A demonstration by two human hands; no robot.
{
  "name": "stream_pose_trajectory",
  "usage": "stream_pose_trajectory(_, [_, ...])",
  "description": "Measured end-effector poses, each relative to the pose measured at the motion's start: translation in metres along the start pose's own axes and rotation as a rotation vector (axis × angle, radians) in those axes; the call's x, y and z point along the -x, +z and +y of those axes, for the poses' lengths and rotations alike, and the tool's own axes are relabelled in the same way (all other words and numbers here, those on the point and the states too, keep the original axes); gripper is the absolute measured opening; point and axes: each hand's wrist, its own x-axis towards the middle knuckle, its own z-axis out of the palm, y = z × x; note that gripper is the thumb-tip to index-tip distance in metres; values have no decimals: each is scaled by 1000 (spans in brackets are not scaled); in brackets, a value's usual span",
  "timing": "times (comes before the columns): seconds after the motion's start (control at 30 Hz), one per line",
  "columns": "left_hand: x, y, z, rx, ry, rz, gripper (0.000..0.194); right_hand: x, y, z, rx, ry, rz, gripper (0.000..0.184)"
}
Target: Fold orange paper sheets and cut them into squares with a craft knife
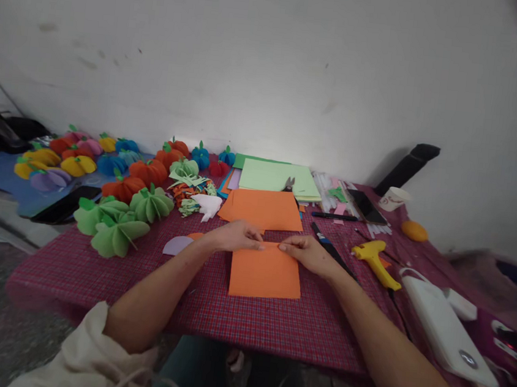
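Observation:
An orange sheet of paper [266, 275] lies before me near the table's front edge, perhaps folded or stacked. My left hand [237, 235] is closed at its far left edge, fingertips pinching the paper. At the far right corner my right hand [306, 252] pinches the same edge between thumb and fingers. Just beyond my hands rests a second orange paper pile [264, 208]. Left of my left forearm lies a lilac paper half-circle [178, 245] with a bit of orange paper behind it. A dark-handled cutter-like tool [327, 242] lies beside my right hand.
Several paper pumpkins [148, 173] crowd the left side, beside paper scraps [189, 192]. Scissors [289, 184] lie on pale green sheets [261, 172] at the back. On the right are a yellow glue gun [377, 262], a phone [367, 206], a paper cup [394, 199] and a white power bank [445, 327].

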Motion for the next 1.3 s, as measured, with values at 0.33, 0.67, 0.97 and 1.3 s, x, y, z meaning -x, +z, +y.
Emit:
stream_pose_trajectory(0.33, [6, -11, 12, 581, -175, 277, 56, 0, -20, -2, -374, 17, 322, 27])
stream_pose_trajectory(0.67, [-8, 8, 12, 818, 35, 486, 43, -8, -9, 3, -585, -74, 595, 27])
stream_pose_trajectory(0.97, [3, 5, 22, 821, 198, 401, 38, 11, -13, -24, -476, -114, 239, 40])
stream_pose_trajectory(1.3, [6, 12, 28, 758, 158, 283, 35, 24, -18, -31, -217, -156, 232, 34])
